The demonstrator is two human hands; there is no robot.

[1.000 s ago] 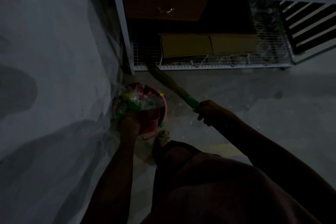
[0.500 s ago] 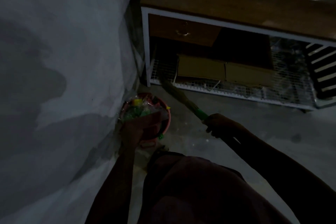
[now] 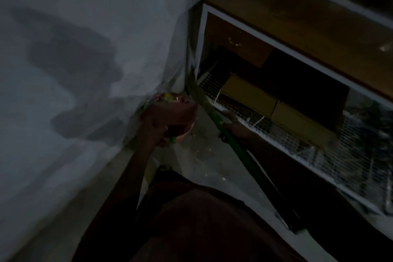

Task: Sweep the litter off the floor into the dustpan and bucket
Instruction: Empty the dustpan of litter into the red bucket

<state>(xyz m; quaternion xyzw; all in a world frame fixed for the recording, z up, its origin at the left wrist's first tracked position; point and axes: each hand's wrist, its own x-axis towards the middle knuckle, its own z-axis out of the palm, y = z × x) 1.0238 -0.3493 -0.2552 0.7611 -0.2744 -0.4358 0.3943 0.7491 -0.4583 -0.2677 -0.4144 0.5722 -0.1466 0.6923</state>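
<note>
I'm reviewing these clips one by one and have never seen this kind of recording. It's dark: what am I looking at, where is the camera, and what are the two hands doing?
There is no machine here. A person wears one camera on the head, looking down past their own body, so both arms reach in from the bottom. The left hand grips a pink bucket full of colourful litter, close to the grey wall. The right hand grips the green handle of a broom, whose bristles point into the corner between the wall and a cabinet. Small crumbs lie on the concrete floor. Under the cabinet, cardboard boxes sit on a white wire shelf. I can't make out a dustpan in this dim view.
</note>
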